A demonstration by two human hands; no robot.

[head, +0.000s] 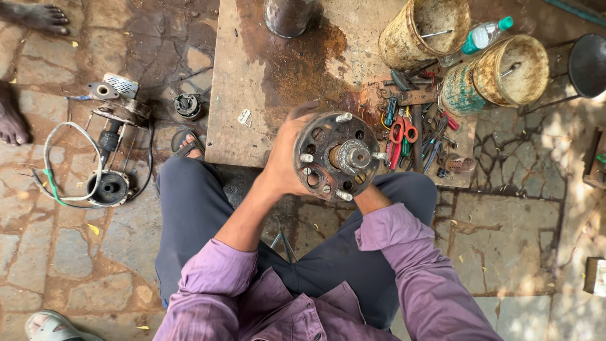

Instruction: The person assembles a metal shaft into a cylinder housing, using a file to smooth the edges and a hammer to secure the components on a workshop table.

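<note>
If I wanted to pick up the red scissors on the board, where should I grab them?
Probably by the red finger loops of the scissors, coming straight down from above. The loops lie flat on top of the tool pile on the wooden board, open and easy to hook, while the blades point down into the other tools and are partly buried.

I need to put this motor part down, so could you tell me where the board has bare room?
The wooden board is bare at its left, between the dark cylinder and the left hand. Its right side is crowded with hand tools and two rusty tins.
</note>
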